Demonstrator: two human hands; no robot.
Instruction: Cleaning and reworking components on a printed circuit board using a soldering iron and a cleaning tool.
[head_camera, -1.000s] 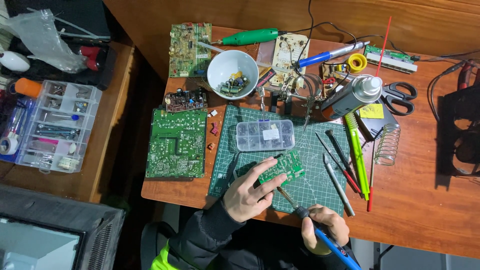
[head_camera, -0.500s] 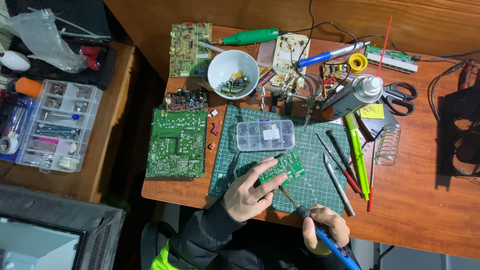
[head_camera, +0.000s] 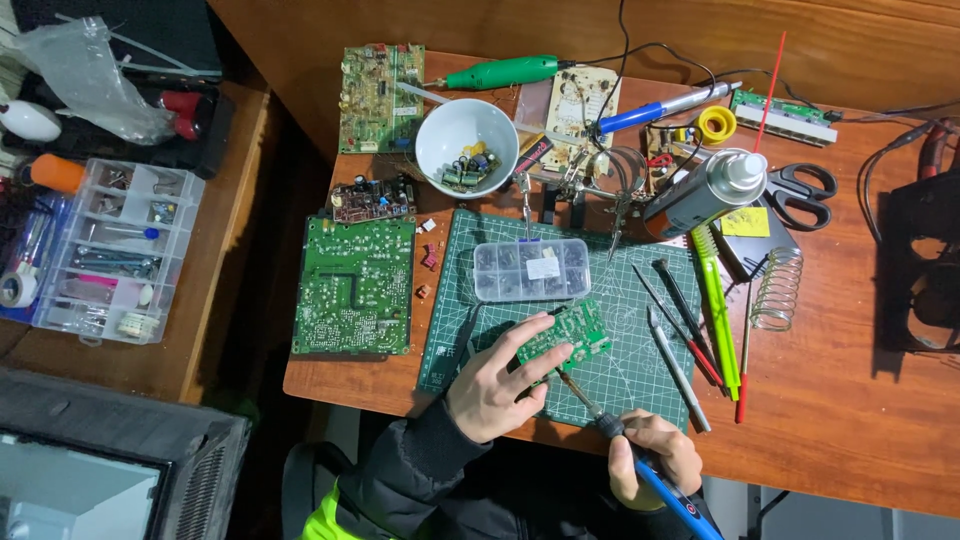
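My left hand (head_camera: 497, 383) pinches a small green circuit board (head_camera: 572, 334) and holds it tilted over the green cutting mat (head_camera: 640, 310). My right hand (head_camera: 652, 457) grips a blue-handled soldering iron (head_camera: 640, 460) near the table's front edge. Its thin metal tip (head_camera: 572, 387) reaches up to the board's lower edge. Just beyond the board lies a clear plastic parts box (head_camera: 530, 269).
A large green circuit board (head_camera: 353, 285) lies left of the mat. A white bowl (head_camera: 462, 147) of components, a spray can (head_camera: 705, 190), scissors (head_camera: 805, 190), a wire coil (head_camera: 777, 290) and several hand tools (head_camera: 700, 320) crowd the wooden table. A compartment organiser (head_camera: 105, 250) sits far left.
The iron's tip has edged slightly toward the small board. Both hands stay in nearly the same place.
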